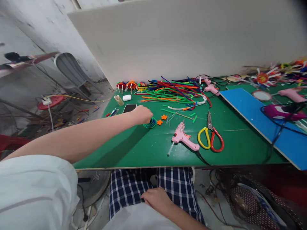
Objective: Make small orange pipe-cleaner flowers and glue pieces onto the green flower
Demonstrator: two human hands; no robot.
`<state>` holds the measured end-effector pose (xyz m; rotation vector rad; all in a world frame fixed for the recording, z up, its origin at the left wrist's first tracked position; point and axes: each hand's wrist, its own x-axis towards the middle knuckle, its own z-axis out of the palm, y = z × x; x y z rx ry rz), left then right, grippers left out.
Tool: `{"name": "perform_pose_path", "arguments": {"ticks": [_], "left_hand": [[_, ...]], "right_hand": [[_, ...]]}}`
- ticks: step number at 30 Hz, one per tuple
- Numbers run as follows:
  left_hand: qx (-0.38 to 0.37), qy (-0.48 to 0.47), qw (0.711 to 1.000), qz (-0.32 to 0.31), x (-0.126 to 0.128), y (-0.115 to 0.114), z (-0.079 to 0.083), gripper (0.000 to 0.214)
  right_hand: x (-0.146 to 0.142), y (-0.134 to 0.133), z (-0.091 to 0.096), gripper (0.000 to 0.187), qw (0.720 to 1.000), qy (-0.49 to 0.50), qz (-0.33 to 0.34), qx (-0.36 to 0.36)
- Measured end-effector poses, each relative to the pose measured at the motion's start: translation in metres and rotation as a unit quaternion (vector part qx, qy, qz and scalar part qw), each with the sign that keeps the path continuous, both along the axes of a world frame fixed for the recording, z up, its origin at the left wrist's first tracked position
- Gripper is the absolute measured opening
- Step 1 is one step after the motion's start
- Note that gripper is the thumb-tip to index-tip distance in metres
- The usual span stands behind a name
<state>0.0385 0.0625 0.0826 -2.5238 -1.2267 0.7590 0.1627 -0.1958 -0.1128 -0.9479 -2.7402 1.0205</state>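
My left hand (142, 114) reaches across to the table, its fingers closed and pointing down at a green and blue pipe-cleaner coil (150, 124). The hand covers part of that coil, and its fingertips are mostly hidden. Beside it lie two orange pipe-cleaner flowers (161, 119). In my lap rests my right hand (157, 198), fingers curled, with a small dark bit by the fingertips that I cannot make out. A pink glue gun (182, 137) with a clear glue stick lies nearest the table's front edge, left of scissors (210, 132) with yellow and red handles.
Loose pipe cleaners (172, 89) heap along the white partition (187, 41). A phone (129, 108), a white case (127, 97) and a beige holder (118, 100) stand at the left. A blue board (259, 118) covers the right side, with a purple tool (281, 112) and cables on it.
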Motion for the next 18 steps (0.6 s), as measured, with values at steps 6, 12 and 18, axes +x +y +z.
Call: {"name": "perform_pose_path", "arguments": {"ticks": [6, 12, 18], "left_hand": [[-0.008, 0.011, 1.0, 0.004, 0.0046, 0.0035, -0.0005, 0.019], [-0.013, 0.019, 0.999, -0.023, 0.0009, 0.0036, 0.0034, 0.017], [-0.003, 0.005, 0.997, -0.076, -0.0054, 0.0034, -0.0007, 0.022]], "right_hand": [[-0.0004, -0.0004, 0.0008, 0.021, 1.0, 0.005, -0.003, 0.0], [0.0001, 0.0004, 0.0046, 0.021, 1.0, 0.008, -0.001, -0.005], [0.0011, 0.0009, 0.0067, 0.022, 1.0, 0.002, 0.0, -0.011]]}}
